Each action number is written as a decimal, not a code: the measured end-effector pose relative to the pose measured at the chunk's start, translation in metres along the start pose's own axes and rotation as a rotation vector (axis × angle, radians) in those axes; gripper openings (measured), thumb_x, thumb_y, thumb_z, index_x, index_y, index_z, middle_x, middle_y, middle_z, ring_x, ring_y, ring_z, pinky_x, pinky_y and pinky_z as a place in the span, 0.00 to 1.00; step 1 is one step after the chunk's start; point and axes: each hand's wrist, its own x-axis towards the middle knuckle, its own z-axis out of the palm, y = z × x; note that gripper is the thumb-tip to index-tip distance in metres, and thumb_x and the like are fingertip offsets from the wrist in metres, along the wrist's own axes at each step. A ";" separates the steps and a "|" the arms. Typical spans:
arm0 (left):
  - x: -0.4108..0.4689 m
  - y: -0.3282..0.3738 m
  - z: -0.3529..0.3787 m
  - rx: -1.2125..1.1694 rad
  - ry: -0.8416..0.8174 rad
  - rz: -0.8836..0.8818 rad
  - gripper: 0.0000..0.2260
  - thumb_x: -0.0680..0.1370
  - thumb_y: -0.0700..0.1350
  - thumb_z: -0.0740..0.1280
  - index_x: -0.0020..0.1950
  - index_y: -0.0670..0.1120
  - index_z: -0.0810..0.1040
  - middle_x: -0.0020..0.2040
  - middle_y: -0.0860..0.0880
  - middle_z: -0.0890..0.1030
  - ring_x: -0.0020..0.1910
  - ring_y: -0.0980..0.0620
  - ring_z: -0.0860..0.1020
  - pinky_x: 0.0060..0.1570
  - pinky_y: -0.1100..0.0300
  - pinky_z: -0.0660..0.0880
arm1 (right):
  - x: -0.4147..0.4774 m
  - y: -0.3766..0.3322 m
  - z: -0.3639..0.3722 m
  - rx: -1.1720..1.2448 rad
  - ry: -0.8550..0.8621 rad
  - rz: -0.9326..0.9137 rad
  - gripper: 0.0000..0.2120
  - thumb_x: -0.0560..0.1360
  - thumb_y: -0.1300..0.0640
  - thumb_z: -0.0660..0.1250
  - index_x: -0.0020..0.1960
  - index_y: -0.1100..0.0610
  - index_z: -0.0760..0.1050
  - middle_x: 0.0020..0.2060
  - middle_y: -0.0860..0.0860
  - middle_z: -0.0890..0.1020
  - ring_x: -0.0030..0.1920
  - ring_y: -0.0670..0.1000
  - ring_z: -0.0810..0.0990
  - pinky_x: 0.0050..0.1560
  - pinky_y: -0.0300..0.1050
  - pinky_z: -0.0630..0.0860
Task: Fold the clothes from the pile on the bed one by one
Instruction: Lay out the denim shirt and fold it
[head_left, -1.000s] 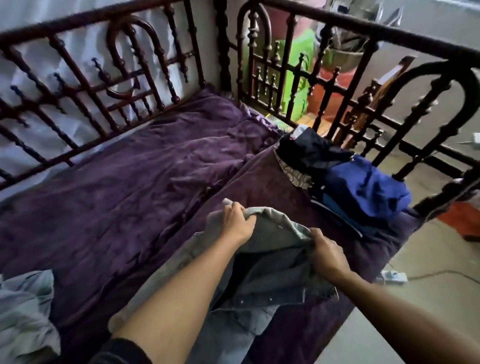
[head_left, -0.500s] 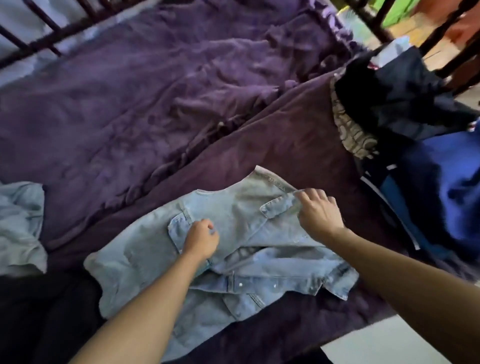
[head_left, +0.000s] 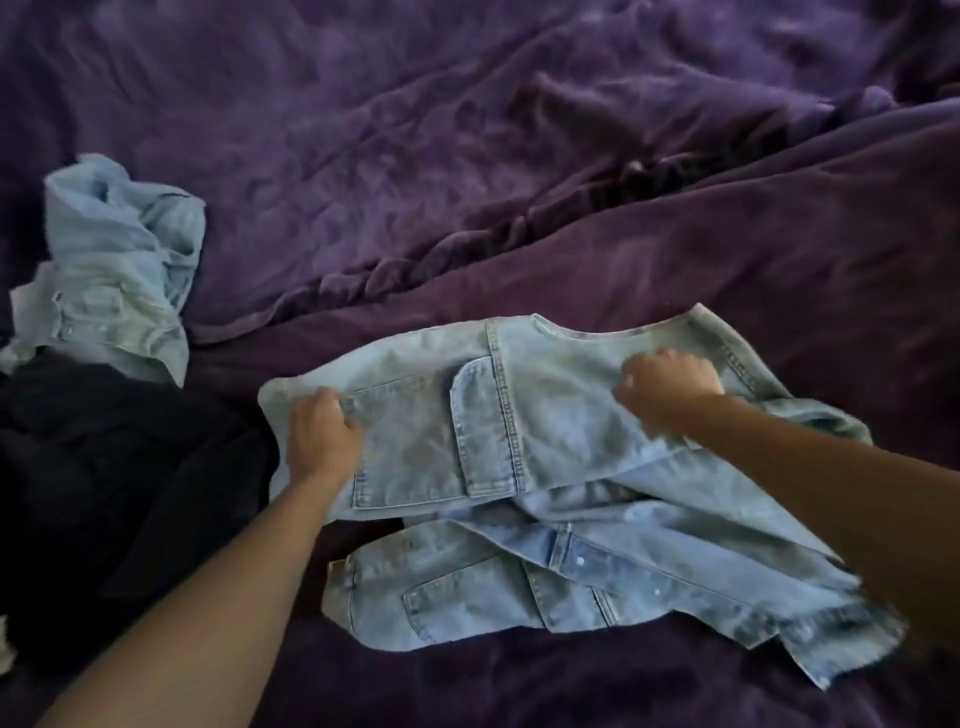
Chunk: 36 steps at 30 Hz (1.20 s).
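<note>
A light blue denim jacket (head_left: 545, 467) lies spread on the purple bed cover (head_left: 467, 156), folded over itself, with a chest pocket flap facing up. My left hand (head_left: 322, 441) pinches the jacket's left edge near the pocket. My right hand (head_left: 667, 387) is closed on the fabric of the upper right part, near the neckline. Both forearms reach in from the bottom of the view. The right forearm hides part of the jacket's right side.
A crumpled light denim garment (head_left: 114, 270) lies at the left on the bed. A black garment (head_left: 119, 493) sits just below it, close to my left hand. A darker purple blanket (head_left: 779, 249) covers the near right of the bed.
The view has tilted down, so the bed rails and the dark pile at the right are out of sight. My hands have moved apart on the jacket, the left toward its left edge.
</note>
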 end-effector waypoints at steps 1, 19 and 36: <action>0.012 -0.007 -0.005 -0.005 0.065 -0.023 0.16 0.76 0.39 0.64 0.64 0.41 0.71 0.64 0.38 0.69 0.59 0.36 0.72 0.56 0.44 0.72 | 0.012 -0.009 -0.009 0.048 0.111 -0.026 0.15 0.76 0.45 0.61 0.57 0.51 0.78 0.55 0.55 0.81 0.54 0.58 0.80 0.47 0.48 0.71; 0.140 -0.017 -0.040 -0.935 0.067 -0.168 0.11 0.73 0.43 0.73 0.49 0.48 0.73 0.50 0.46 0.78 0.46 0.50 0.77 0.44 0.55 0.76 | 0.117 -0.074 -0.074 0.325 0.527 0.211 0.20 0.75 0.53 0.64 0.66 0.54 0.68 0.63 0.64 0.73 0.63 0.67 0.71 0.62 0.61 0.68; 0.029 -0.027 0.024 -1.177 -0.492 -0.245 0.19 0.71 0.26 0.52 0.46 0.42 0.79 0.40 0.43 0.82 0.37 0.47 0.81 0.40 0.53 0.80 | 0.031 -0.071 0.012 0.353 0.528 0.105 0.21 0.72 0.48 0.54 0.56 0.59 0.76 0.50 0.67 0.80 0.51 0.68 0.77 0.48 0.57 0.72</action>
